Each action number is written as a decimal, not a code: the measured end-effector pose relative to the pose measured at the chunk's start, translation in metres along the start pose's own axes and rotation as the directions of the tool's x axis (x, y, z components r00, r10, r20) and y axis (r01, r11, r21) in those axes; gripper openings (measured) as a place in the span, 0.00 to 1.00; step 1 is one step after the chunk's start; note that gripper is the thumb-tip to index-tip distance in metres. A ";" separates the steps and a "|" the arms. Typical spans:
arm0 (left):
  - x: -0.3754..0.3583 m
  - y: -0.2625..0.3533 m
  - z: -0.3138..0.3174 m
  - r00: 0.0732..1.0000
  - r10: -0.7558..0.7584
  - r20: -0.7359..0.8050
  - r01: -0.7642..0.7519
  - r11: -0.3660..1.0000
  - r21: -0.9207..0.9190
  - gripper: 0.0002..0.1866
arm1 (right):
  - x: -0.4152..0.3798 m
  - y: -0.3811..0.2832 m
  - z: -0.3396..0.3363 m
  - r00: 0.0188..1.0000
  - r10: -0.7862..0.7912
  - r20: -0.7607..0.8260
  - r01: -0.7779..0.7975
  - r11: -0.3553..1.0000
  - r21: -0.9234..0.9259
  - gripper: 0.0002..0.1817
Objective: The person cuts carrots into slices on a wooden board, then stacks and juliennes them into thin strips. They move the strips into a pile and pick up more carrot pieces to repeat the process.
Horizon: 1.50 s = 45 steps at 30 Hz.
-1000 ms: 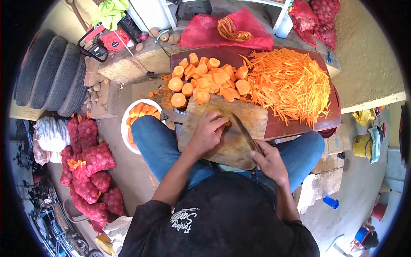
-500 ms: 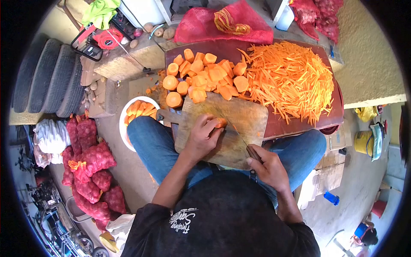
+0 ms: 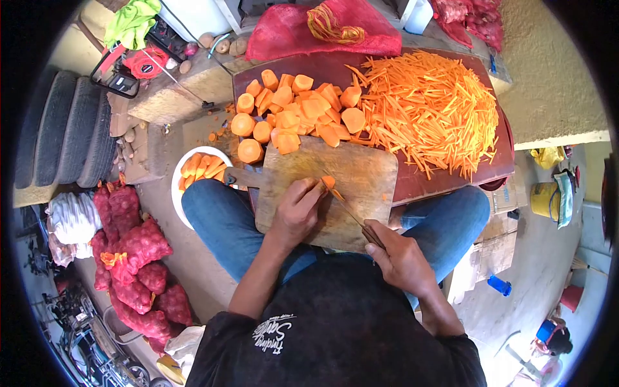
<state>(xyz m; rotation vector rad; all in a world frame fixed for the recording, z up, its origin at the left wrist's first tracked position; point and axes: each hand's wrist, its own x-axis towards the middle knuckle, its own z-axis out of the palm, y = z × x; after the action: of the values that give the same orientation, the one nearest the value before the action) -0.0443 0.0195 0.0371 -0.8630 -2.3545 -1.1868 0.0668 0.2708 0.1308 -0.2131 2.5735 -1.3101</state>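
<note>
A wooden cutting board [image 3: 361, 168] lies across the lap. My left hand [image 3: 298, 209] is closed on a small carrot piece [image 3: 329, 181] over the middle of the board. In my right hand [image 3: 401, 257] is the dark handle of a knife [image 3: 348, 209], whose blade slants up-left to the carrot piece. Behind the board, carrot chunks and slices [image 3: 303, 113] are heaped on the dark red table [image 3: 412, 189]. A large mound of thin carrot strips [image 3: 432, 113] covers the table's right side.
A white bowl [image 3: 176, 195] with carrot pieces stands left of my knee. Red mesh sacks [image 3: 138, 258] and stacked tires [image 3: 61, 135] are at the left. A red mesh bag [image 3: 284, 32] lies behind the table. Another person [image 3: 560, 340] is far off at the lower right.
The view has shifted slightly. The knife blade is now at the carrot piece, with a cut face showing past my left fingertips. My right hand has moved a little toward the left.
</note>
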 end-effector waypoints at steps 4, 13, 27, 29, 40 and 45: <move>0.002 -0.001 -0.002 0.999 0.047 -0.018 -0.047 0.999 -0.007 0.18 | 0.001 -0.005 0.000 1.000 0.000 0.008 0.000 1.000 -0.021 0.24; -0.005 -0.003 -0.001 1.000 0.012 -0.026 -0.012 1.000 -0.005 0.19 | 0.048 0.011 0.011 0.990 0.057 0.126 -0.039 0.989 -0.142 0.19; -0.001 -0.001 -0.001 0.997 0.044 -0.059 -0.045 0.999 -0.015 0.18 | 0.022 -0.022 -0.005 0.999 -0.021 0.049 0.024 0.998 -0.065 0.18; -0.003 -0.002 -0.001 0.997 0.055 -0.062 -0.056 0.998 -0.008 0.19 | 0.031 -0.008 0.006 0.997 -0.009 0.077 0.017 0.994 -0.109 0.18; -0.011 -0.005 0.000 0.999 0.016 -0.038 -0.017 0.999 -0.028 0.19 | 0.035 -0.024 -0.005 0.996 -0.029 0.082 0.036 0.996 -0.080 0.17; -0.010 -0.004 0.001 1.000 0.015 -0.028 -0.016 0.999 -0.036 0.18 | 0.033 -0.027 -0.004 0.996 -0.039 0.080 0.048 0.993 -0.105 0.19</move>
<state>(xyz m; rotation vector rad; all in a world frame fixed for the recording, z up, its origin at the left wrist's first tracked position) -0.0402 0.0148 0.0286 -0.8691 -2.3075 -1.2307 0.0347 0.2499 0.1503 -0.3351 2.5885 -1.1556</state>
